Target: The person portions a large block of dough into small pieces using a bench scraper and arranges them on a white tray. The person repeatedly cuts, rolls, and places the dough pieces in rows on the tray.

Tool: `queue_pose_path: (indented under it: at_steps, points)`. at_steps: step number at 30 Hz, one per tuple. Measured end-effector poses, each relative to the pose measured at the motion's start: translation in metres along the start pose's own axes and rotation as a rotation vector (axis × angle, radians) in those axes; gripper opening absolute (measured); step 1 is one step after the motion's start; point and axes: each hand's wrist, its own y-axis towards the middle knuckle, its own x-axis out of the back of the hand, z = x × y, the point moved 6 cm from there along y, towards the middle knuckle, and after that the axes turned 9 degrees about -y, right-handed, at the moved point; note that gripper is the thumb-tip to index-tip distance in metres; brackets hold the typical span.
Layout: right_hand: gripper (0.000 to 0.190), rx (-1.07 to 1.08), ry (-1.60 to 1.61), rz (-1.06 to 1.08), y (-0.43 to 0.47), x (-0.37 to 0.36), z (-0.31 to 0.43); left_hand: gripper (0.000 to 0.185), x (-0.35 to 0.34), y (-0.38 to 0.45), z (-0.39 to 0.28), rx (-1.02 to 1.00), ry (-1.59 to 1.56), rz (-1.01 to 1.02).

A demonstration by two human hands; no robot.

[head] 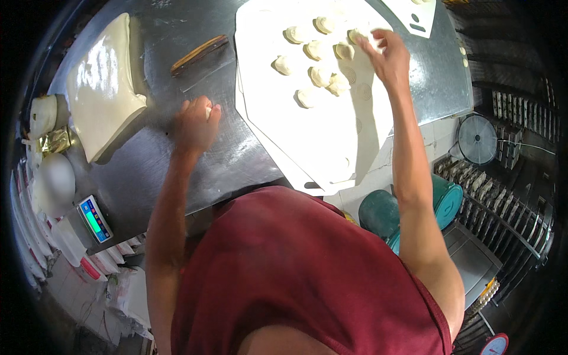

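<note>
My left hand [195, 126] is curled low over the steel table [239, 153], and a bit of pale dough [208, 112] shows between its thumb and fingers. Across the white board [293, 133], my right hand [392, 57] grips a dough ball [356, 35] near the board's right edge. Several more round pieces, such as one dough ball [306, 98], lie scattered on that board; two of them touch. A bench scraper [199, 55] with a wooden handle lies beyond my left hand. Farther left rests a large, smooth slab of dough [104, 88].
A digital scale [95, 219] with a lit display stands at the table's left front corner. Another white board [415, 17] lies at the far right. Green lidded bins [379, 213], a round fan [477, 138] and metal racks [488, 199] stand on the right, beyond the table.
</note>
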Motion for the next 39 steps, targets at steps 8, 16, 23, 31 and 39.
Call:
queue_pose_path:
  at_steps: [8, 16, 23, 31, 39]
  points:
    - [0.026, -0.162, 0.374, 0.228, -0.086, -0.021, -0.004, 0.030, 0.002, 0.008, 0.001, 0.147, -0.013, 0.123]
    - [0.029, -0.130, 0.299, 0.175, -0.082, -0.026, -0.025, 0.029, -0.001, 0.009, 0.007, 0.068, -0.036, 0.126]
    - [0.038, 0.015, 0.093, 0.296, -0.078, -0.033, -0.007, 0.017, 0.009, -0.020, 0.017, -0.115, -0.212, -0.092]
    - [0.050, 0.039, 0.378, 0.485, -0.062, -0.071, 0.193, 0.020, 0.135, -0.130, 0.176, 0.176, -0.510, -0.741]
    - [0.059, 0.817, -0.093, 0.635, 0.003, -0.159, 0.338, 0.057, 0.233, -0.138, 0.360, 0.309, -0.075, -0.808]
